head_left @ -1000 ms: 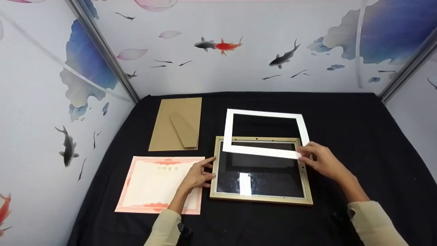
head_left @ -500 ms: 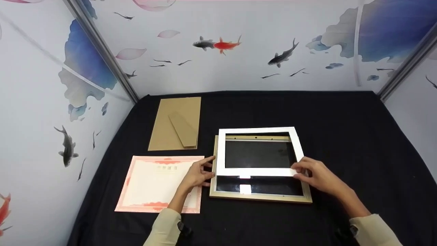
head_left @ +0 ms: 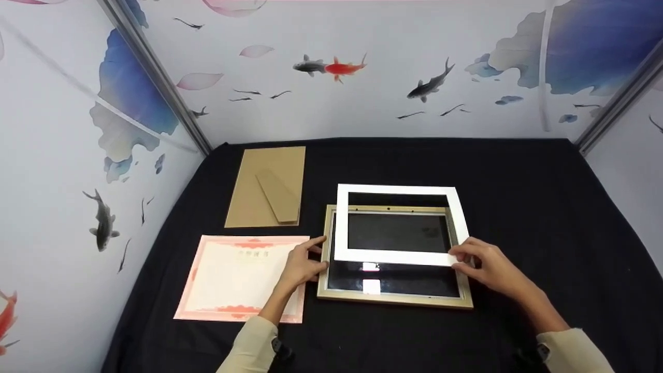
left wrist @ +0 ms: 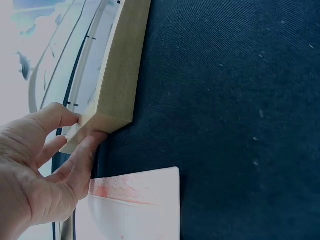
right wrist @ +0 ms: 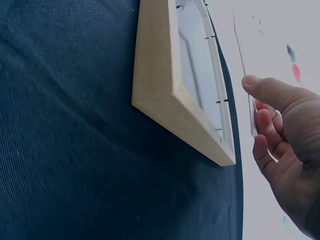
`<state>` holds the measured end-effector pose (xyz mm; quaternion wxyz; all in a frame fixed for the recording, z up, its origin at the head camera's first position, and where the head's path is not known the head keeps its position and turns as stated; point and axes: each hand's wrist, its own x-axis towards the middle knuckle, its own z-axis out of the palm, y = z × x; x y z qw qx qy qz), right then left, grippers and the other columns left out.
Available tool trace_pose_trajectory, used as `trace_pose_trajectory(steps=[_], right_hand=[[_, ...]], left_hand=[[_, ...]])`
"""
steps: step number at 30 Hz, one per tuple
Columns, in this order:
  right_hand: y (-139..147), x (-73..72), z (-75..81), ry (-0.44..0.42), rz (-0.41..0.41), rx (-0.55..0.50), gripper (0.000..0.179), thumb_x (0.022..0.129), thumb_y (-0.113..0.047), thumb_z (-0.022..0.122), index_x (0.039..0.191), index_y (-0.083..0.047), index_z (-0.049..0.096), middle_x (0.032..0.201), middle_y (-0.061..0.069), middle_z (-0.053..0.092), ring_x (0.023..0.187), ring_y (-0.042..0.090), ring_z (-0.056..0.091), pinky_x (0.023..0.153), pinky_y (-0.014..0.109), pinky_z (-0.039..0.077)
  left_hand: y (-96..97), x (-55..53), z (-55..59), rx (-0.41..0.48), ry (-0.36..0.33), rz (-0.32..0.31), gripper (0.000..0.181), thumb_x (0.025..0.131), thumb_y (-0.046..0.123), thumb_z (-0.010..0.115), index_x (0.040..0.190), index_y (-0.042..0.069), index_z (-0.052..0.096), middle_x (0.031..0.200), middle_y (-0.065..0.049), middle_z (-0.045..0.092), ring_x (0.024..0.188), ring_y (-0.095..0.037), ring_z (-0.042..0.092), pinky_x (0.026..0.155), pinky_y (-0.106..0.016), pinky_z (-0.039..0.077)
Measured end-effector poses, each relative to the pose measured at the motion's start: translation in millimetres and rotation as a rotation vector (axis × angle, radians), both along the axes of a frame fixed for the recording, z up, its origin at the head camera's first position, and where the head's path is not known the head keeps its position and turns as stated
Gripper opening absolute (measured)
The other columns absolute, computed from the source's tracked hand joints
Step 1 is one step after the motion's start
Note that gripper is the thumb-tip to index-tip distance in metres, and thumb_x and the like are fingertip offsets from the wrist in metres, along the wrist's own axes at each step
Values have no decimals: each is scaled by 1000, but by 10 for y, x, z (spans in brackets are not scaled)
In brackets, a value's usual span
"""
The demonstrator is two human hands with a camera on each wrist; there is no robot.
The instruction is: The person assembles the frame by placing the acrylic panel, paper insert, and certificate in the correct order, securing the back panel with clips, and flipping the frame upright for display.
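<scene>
A gold picture frame point(head_left: 396, 302) lies face down on the black cloth, with a glossy clear pane inside. My left hand point(head_left: 300, 266) grips its left side; in the left wrist view the thumb and fingers of this hand point(left wrist: 55, 165) close about the frame's edge point(left wrist: 120, 75). Between thumb and fingertips, my right hand point(head_left: 487, 261) pinches the near right corner of a white mat board point(head_left: 399, 257). The mat is held above the far part of the frame, shifted toward the back. From the right wrist, the mat appears edge-on as a thin sheet point(right wrist: 251, 117), apart from the frame point(right wrist: 155, 55).
A certificate point(head_left: 233, 280) with a pink border lies left of the frame, partly beneath the left forearm. Behind it is a brown backing board point(head_left: 254, 191) with a stand leg point(head_left: 279, 199). Printed panels point(head_left: 362, 114) wall in the table on the back and sides.
The right hand has brought the mat toward the person and lower over the frame, then slightly right and back again. The left hand stays on the frame, which has hardly moved.
</scene>
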<state>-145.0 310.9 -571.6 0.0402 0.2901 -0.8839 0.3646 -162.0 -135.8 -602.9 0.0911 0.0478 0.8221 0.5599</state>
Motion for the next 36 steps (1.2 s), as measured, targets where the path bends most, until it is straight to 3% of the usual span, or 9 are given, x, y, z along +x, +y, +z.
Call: trace_pose_trajectory(steps=[8, 11, 14, 17, 21, 29, 34, 36], right_hand=[[-14, 22, 62, 46, 27, -26, 30, 82, 6, 81, 107, -10, 73, 91, -7, 59, 74, 9, 56, 57, 28, 49], [-44, 27, 46, 57, 46, -42, 29, 82, 5, 82, 106, -10, 73, 91, -5, 60, 75, 9, 57, 58, 27, 49], [-67, 33, 15, 68, 61, -55, 30, 81, 5, 83, 105, -8, 73, 90, -5, 60, 75, 11, 57, 61, 25, 48], [-78, 40, -12, 73, 65, -58, 30, 80, 6, 83, 105, -7, 73, 90, -5, 60, 75, 11, 57, 62, 22, 47], [-86, 47, -26, 66, 62, -42, 29, 81, 5, 83, 105, -9, 73, 89, -7, 59, 73, 10, 56, 60, 23, 46], [-112, 36, -50, 33, 51, 10, 24, 84, 0, 82, 104, -11, 73, 89, -9, 58, 76, 9, 56, 61, 26, 48], [-139, -12, -90, 60, 64, 27, 22, 84, 0, 82, 103, -8, 74, 88, -6, 59, 74, 9, 57, 59, 27, 49], [-148, -37, -111, 70, 73, 27, 23, 83, 1, 82, 103, -6, 74, 88, -5, 60, 73, 9, 57, 58, 28, 50]], left_hand=[[-8, -169, 60, -54, 15, 44, 66, 76, -7, 70, 140, -1, 59, 107, -22, 65, 60, -23, 66, 46, -34, 56], [-4, -239, 65, -98, 30, 89, 64, 77, -7, 73, 140, 0, 60, 108, -20, 66, 56, -25, 65, 46, -33, 55], [11, -289, 65, -172, 66, 140, 62, 78, -4, 75, 138, 1, 62, 108, -17, 68, 67, -26, 66, 57, -34, 56], [34, -307, 65, -191, 84, 175, 58, 80, -2, 75, 136, 1, 63, 111, -18, 69, 82, -28, 69, 70, -37, 56], [44, -264, 67, -108, 75, 158, 53, 84, -5, 72, 136, -3, 61, 117, -24, 66, 90, -33, 72, 77, -39, 58], [-2, -105, 46, 109, -43, 35, 49, 90, -14, 62, 138, -9, 54, 121, -28, 59, 95, -36, 70, 66, -40, 60], [11, -95, 33, 173, -65, 12, 49, 92, -13, 60, 140, -11, 51, 122, -32, 57, 95, -39, 69, 69, -46, 60], [33, -76, 99, 176, -68, 6, 48, 92, -14, 58, 140, -13, 49, 122, -35, 56, 95, -41, 69, 70, -47, 60]])
